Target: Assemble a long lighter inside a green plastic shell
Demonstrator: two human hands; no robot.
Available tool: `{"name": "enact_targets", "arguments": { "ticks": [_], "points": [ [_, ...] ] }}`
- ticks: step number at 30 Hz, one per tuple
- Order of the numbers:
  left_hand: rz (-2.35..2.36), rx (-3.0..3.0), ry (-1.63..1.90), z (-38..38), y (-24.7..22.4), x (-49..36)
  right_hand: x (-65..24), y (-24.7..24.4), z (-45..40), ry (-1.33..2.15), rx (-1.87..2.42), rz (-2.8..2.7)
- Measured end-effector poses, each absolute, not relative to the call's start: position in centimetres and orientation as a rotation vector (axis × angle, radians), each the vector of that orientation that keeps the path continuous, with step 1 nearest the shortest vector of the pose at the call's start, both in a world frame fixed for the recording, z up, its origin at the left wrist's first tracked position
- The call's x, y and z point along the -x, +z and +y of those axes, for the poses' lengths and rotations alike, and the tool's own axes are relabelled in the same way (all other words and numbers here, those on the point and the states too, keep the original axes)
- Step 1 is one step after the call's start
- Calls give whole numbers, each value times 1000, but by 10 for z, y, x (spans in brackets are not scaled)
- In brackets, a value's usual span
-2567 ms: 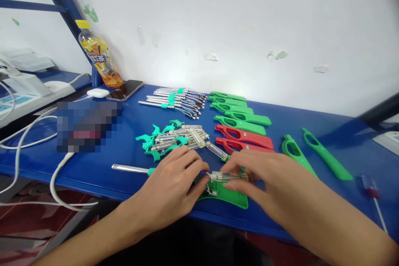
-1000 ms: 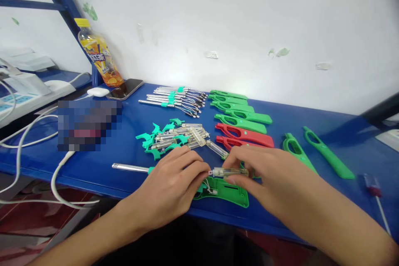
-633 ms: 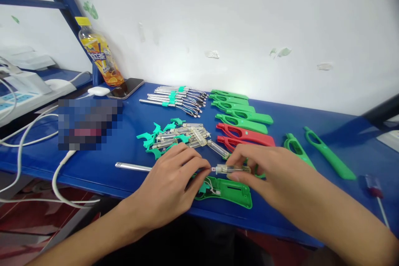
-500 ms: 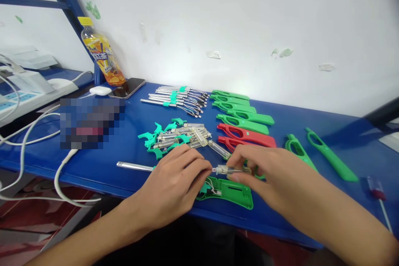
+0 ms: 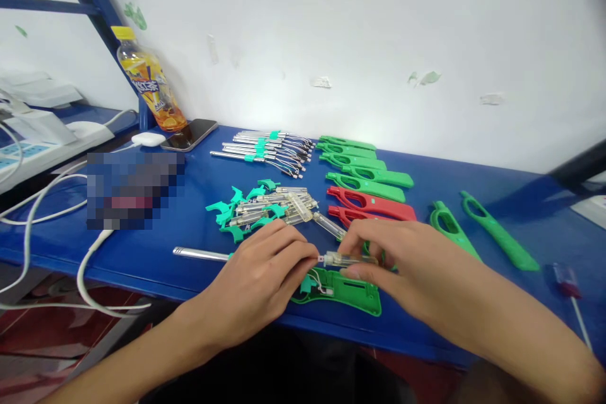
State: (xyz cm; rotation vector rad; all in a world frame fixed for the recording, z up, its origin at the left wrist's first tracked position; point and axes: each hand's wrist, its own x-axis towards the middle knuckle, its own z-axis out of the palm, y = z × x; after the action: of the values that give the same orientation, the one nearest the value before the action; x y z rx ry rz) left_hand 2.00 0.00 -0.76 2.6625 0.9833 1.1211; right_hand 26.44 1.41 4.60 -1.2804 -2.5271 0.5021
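Observation:
My right hand (image 5: 400, 255) pinches a clear lighter fuel tank (image 5: 337, 259), held level above a green lighter handle half (image 5: 362, 295). At the tank's left tip, my left hand (image 5: 269, 271) has its fingertips pressed together around a small part, mostly hidden by the fingers. Inside the handle half lie white wires and a teal trigger (image 5: 307, 283). A silver lighter tube (image 5: 199, 254) runs out leftward from beneath my left hand. Just behind the hands is a pile of clear fuel tanks (image 5: 255, 207) with teal triggers (image 5: 218, 207).
Several silver tubes with wires (image 5: 258, 148) lie at the back. Beside them are green handle shells (image 5: 369, 187) and red ones (image 5: 374, 202). More green shells (image 5: 502, 233) and a screwdriver (image 5: 568, 284) lie right. A phone (image 5: 192, 134), bottle (image 5: 151, 88) and white cables (image 5: 83, 265) are left.
The whole view has shifted slightly, so things appear a little further left. Both hands keep nearly the same pose, with the fuel tank still between them.

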Motion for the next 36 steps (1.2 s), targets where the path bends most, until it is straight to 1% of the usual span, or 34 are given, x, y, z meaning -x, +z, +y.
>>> {"name": "enact_targets", "arguments": {
  "ticks": [15, 24, 36],
  "points": [
    [973, -2694, 1118, -1, -5, -22, -268, 44, 17, 562, 1321, -2505],
    [1025, -2728, 1043, -1, -6, -22, -263, 44, 13, 634, 1411, -2476],
    [1077, -2653, 1036, -6, -6, -23, -267, 38, 13, 658, 1463, -2463]
  ]
}}
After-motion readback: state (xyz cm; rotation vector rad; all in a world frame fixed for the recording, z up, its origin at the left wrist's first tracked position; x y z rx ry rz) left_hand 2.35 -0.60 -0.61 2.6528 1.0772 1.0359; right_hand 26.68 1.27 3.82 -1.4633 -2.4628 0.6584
